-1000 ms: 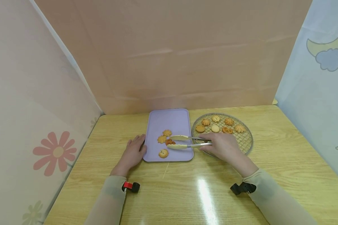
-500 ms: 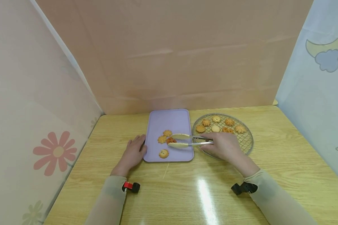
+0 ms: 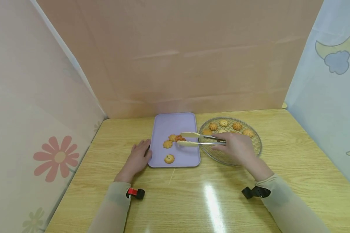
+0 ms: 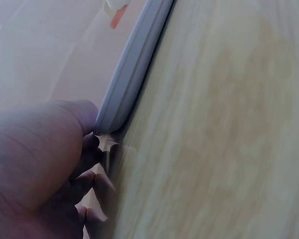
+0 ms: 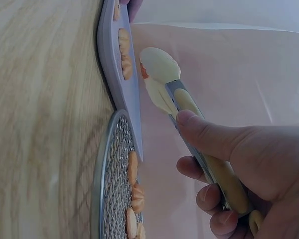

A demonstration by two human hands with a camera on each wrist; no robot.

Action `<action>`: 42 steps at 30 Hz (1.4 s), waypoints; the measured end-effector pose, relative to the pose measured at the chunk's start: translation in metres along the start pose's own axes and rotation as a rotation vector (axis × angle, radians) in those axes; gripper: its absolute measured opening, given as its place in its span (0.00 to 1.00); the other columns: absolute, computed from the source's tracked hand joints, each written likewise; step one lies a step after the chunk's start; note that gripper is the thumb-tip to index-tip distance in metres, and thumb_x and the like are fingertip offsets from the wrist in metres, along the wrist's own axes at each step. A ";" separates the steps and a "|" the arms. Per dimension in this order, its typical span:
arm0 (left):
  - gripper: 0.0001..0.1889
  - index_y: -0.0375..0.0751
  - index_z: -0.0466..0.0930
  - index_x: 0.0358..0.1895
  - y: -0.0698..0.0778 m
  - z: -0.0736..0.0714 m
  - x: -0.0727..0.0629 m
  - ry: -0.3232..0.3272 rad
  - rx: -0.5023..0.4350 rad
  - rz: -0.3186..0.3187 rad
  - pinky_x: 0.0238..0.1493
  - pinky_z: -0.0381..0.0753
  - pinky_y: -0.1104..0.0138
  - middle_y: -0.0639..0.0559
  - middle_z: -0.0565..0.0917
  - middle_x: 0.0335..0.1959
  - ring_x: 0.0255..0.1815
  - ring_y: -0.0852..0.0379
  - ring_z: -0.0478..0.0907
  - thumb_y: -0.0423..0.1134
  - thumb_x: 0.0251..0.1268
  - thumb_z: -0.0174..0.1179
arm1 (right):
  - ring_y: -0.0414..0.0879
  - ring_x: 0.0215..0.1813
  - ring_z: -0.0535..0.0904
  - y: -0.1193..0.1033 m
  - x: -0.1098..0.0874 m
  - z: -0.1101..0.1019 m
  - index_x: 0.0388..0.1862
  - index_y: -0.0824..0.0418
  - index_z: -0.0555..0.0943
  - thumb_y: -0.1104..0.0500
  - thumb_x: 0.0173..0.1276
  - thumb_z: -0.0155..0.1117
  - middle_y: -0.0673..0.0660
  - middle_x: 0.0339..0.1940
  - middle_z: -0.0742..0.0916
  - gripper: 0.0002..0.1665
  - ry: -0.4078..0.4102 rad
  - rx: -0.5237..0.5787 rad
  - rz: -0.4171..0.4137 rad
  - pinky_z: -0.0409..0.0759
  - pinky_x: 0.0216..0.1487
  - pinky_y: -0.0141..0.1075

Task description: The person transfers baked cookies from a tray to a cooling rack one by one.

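- Reddish-brown pretzel-shaped cookie (image 3: 180, 138): held between the tips of cream-tipped metal tongs (image 3: 188, 143), raised above the lilac rectangular tray (image 3: 175, 123).
- Right hand (image 3: 236, 147): thumb and fingers curled round the tongs.
- Left hand (image 3: 137, 158): fingers extended, thumb touching the tray's edge.
- Round metal wire rack (image 3: 253, 150): just beside the tray, bearing golden-brown cookies (image 3: 249, 133).

Bench (image 3: 180, 210): one. Lilac tray (image 3: 178, 124): one. Round wire rack (image 3: 218, 156): one. Tongs (image 3: 204, 143): one pair. Pretzel (image 3: 180, 138) between tong heads: one. Flower-shaped cookies (image 3: 167, 144) in tray, middle toward left edge: two. Scalloped round cookie (image 3: 169, 158) near tray's near edge: one. Rack cookies (image 3: 237, 126) toward far rim: six visible, full count unclear.
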State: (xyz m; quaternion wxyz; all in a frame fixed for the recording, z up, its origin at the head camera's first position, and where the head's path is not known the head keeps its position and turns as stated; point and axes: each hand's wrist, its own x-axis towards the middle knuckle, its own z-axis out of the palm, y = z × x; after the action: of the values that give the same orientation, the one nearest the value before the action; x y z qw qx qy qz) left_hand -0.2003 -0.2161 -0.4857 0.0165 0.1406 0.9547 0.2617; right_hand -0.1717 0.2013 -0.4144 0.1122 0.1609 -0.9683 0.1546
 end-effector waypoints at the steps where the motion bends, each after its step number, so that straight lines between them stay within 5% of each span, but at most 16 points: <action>1: 0.31 0.28 0.62 0.85 0.000 0.000 0.000 -0.001 -0.003 -0.002 0.88 0.41 0.37 0.34 0.66 0.85 0.89 0.33 0.54 0.38 0.88 0.53 | 0.43 0.18 0.66 0.000 0.000 -0.001 0.66 0.48 0.91 0.42 0.62 0.87 0.56 0.34 0.94 0.33 0.000 -0.004 0.006 0.63 0.16 0.39; 8: 0.31 0.29 0.62 0.85 0.001 0.000 0.000 -0.004 -0.004 -0.009 0.88 0.41 0.37 0.34 0.66 0.85 0.89 0.34 0.54 0.39 0.88 0.53 | 0.44 0.18 0.64 0.002 0.000 -0.010 0.67 0.46 0.91 0.41 0.62 0.87 0.46 0.21 0.86 0.34 0.014 -0.011 0.027 0.61 0.17 0.40; 18: 0.32 0.30 0.62 0.86 -0.002 0.001 0.002 -0.015 -0.004 -0.015 0.88 0.41 0.38 0.35 0.65 0.86 0.89 0.34 0.53 0.40 0.88 0.52 | 0.46 0.20 0.71 0.009 -0.001 -0.024 0.69 0.46 0.90 0.38 0.63 0.85 0.55 0.32 0.93 0.36 0.005 -0.030 0.082 0.68 0.19 0.42; 29: 0.31 0.28 0.62 0.85 0.000 0.000 0.001 -0.010 -0.003 -0.007 0.88 0.42 0.37 0.34 0.66 0.85 0.89 0.33 0.54 0.40 0.88 0.52 | 0.46 0.19 0.68 0.019 -0.010 -0.039 0.69 0.45 0.90 0.37 0.63 0.85 0.46 0.23 0.86 0.36 0.009 -0.024 0.097 0.64 0.17 0.42; 42: 0.32 0.28 0.62 0.85 0.002 -0.002 0.000 -0.018 -0.003 -0.010 0.88 0.41 0.37 0.34 0.65 0.85 0.89 0.33 0.54 0.39 0.88 0.52 | 0.46 0.21 0.73 0.043 -0.029 -0.056 0.70 0.47 0.89 0.37 0.67 0.82 0.64 0.49 0.94 0.35 -0.006 -0.022 0.154 0.66 0.19 0.42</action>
State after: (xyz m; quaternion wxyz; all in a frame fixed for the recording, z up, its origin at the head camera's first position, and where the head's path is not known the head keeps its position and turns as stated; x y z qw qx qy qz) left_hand -0.2002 -0.2151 -0.4828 0.0265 0.1382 0.9548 0.2619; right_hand -0.1503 0.2668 -0.3814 0.0988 0.0851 -0.9798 0.1516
